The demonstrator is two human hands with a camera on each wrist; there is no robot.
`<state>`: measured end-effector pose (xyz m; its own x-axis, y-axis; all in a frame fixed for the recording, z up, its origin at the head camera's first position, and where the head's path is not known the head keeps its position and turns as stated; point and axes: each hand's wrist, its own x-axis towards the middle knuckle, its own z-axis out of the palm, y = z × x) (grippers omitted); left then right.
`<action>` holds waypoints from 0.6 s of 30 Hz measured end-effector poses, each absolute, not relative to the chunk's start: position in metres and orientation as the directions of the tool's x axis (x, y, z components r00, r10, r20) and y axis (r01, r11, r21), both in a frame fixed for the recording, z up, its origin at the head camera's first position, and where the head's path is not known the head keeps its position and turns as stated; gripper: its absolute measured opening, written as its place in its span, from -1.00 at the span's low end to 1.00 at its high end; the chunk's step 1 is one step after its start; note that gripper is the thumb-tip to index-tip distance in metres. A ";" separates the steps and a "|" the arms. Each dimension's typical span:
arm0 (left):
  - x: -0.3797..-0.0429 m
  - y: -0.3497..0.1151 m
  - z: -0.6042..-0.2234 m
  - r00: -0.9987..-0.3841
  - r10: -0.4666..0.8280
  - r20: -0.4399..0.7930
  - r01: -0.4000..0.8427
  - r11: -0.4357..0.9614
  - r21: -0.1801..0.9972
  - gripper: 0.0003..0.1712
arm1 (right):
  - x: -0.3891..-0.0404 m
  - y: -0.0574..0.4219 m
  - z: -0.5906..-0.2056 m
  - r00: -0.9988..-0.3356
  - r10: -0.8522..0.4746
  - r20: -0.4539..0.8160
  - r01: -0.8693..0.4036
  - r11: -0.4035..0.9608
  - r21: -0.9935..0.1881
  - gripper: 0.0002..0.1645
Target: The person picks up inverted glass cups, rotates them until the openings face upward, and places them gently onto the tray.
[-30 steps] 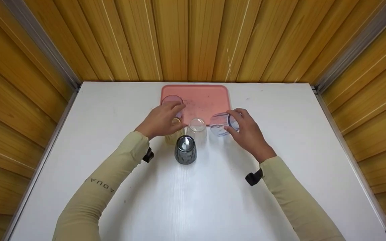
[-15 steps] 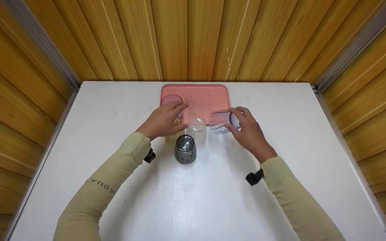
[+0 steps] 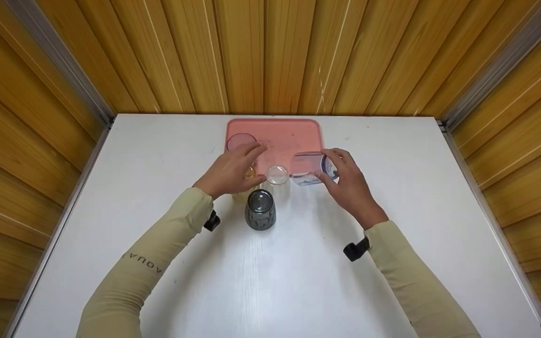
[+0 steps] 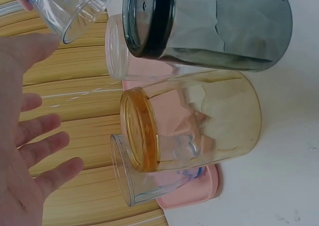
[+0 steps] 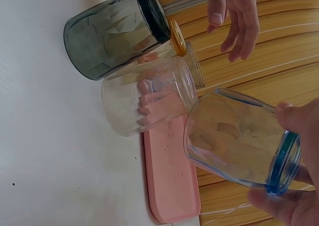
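My right hand (image 3: 352,188) pinches a bluish clear glass (image 3: 307,169) near its thick blue base. The glass lies sideways in the air, its mouth toward the left. My left hand (image 3: 230,171) hovers over a yellow glass (image 4: 214,121) with its fingers apart and nothing in its grasp. Upside down on the table stand the yellow glass, a colourless glass (image 3: 277,190) and a dark grey glass (image 3: 260,213) in front. A purplish glass (image 3: 240,139) is upright on the pink tray (image 3: 294,126), partly hidden by my left hand.
The white table (image 3: 261,286) reaches back to a wood-patterned wall (image 3: 270,56). Similar panels stand on both sides, with grey metal posts (image 3: 491,65) at the corners. The pink tray lies near the back edge.
My right hand has raised the bluish glass slightly and tipped it nearer to level. My left hand has drifted a little to the right. The other glasses have stayed put.
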<state>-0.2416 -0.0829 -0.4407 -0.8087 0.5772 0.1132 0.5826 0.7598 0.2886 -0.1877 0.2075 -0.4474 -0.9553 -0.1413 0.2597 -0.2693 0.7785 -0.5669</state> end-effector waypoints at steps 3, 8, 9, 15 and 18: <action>-0.241 -0.083 -0.440 -0.811 0.574 0.112 0.579 0.759 0.298 -0.11 | -0.188 0.207 -0.448 -0.952 -0.142 0.272 -0.278 0.772 -0.572 -0.30; -0.240 -0.083 -0.441 -0.807 0.577 0.124 0.584 0.750 0.310 -0.09 | -0.188 0.206 -0.449 -0.947 -0.146 0.287 -0.290 0.773 -0.565 -0.29; -0.240 -0.083 -0.441 -0.807 0.578 0.125 0.585 0.749 0.313 -0.09 | -0.188 0.206 -0.449 -0.946 -0.146 0.289 -0.292 0.772 -0.564 -0.29; -0.239 -0.084 -0.441 -0.808 0.577 0.119 0.581 0.748 0.321 -0.08 | -0.189 0.204 -0.449 -0.945 -0.141 0.295 -0.294 0.763 -0.576 -0.28; -0.239 -0.084 -0.442 -0.808 0.576 0.126 0.583 0.747 0.320 -0.07 | -0.189 0.202 -0.448 -0.946 -0.136 0.295 -0.292 0.754 -0.588 -0.28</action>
